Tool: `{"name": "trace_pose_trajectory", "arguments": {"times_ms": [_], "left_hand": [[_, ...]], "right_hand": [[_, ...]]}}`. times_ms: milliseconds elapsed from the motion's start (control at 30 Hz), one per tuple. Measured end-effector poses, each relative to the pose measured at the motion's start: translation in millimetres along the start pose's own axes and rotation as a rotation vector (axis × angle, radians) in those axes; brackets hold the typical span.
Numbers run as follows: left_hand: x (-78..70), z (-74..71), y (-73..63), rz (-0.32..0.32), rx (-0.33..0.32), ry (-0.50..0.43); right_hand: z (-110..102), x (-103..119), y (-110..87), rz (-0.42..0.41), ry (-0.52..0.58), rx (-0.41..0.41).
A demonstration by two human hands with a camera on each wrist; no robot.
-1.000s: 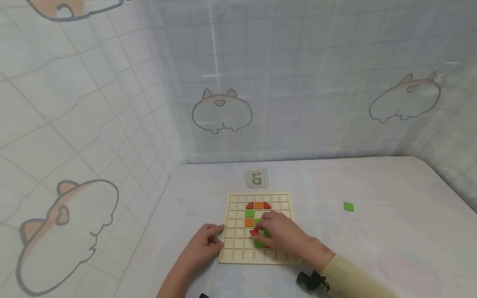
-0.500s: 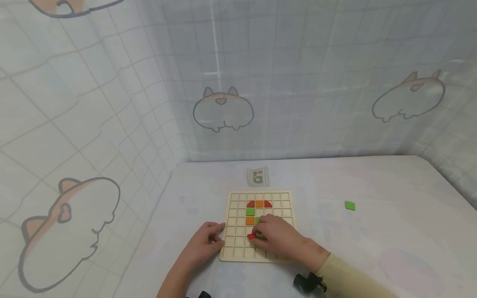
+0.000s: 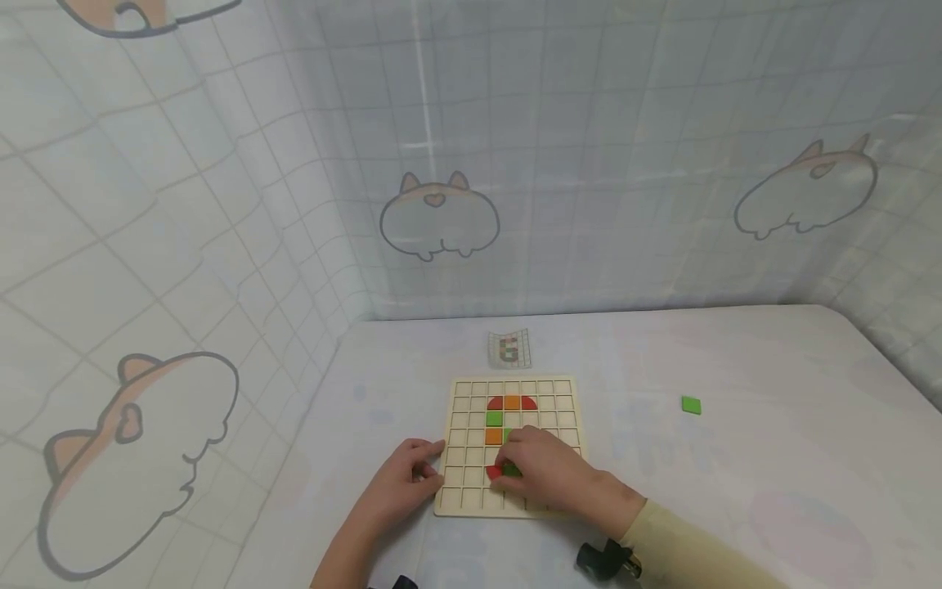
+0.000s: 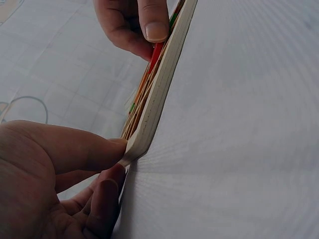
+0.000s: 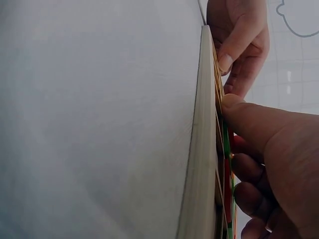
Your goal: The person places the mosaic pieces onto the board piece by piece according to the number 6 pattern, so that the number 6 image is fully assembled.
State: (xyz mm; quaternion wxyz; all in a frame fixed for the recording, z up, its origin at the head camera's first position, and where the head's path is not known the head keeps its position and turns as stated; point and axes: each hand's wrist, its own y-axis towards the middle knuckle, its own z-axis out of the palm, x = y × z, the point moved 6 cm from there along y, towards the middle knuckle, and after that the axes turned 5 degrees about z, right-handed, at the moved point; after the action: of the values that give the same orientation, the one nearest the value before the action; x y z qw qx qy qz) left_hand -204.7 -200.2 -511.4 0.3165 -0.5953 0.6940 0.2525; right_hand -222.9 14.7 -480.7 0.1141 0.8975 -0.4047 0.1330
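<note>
My left hand point(image 3: 405, 474) holds the left edge of a pale wooden grid board point(image 3: 459, 499), thumb at its near corner in the left wrist view. Over the board's near-middle cells, my right hand point(image 3: 545, 466) pinches a small red tile point(image 3: 493, 472) with a rounded side, at its lower left cells. Under the right fingers a dark green tile point(image 3: 511, 469) partly shows; other cells there are hidden by the hand. Further up sit a row of red and orange tiles point(image 3: 512, 402), a green tile point(image 3: 494, 419) and an orange tile point(image 3: 493, 437).
Behind the board lies a small card point(image 3: 509, 349) printed with a coloured grid pattern. A loose green tile point(image 3: 691, 405) lies on the white tabletop point(image 3: 736, 474) to the right. Cloth with cartoon animals point(image 3: 440, 217) rises behind and beside the table. A black device point(image 3: 607, 560) sits at the right wrist.
My right hand has moved slightly left and nearer me, bringing the red tile down from above onto the board's lower cells. The left hand keeps its place at the edge.
</note>
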Motion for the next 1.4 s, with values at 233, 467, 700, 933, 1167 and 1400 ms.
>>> {"name": "trace_pose_trajectory", "arguments": {"times_ms": [233,467,700,933,1167,1400], "left_hand": [[-0.8,0.4,-0.6,-0.004,-0.002,0.008],[-2.2,-0.6,-1.2,-0.006,-0.005,0.012],[-1.4,-0.1,-1.0,-0.003,0.001,0.017],[-2.0,-0.7,-0.9,-0.001,0.000,0.025],[-2.7,-1.0,-1.2,0.004,0.001,0.017],[-1.8,-1.1,-0.6,0.013,-0.004,0.013]], "right_hand": [[-0.1,0.6,-0.5,0.012,0.010,0.000],[0.1,1.6,-0.1,-0.006,-0.003,-0.011],[-0.2,3.6,-0.5,-0.011,-0.012,-0.009],[0.1,3.6,-0.2,-0.010,-0.023,-0.022],[0.2,3.9,0.0,0.007,-0.018,-0.008],[1.4,3.6,0.9,0.002,-0.029,-0.007]]}}
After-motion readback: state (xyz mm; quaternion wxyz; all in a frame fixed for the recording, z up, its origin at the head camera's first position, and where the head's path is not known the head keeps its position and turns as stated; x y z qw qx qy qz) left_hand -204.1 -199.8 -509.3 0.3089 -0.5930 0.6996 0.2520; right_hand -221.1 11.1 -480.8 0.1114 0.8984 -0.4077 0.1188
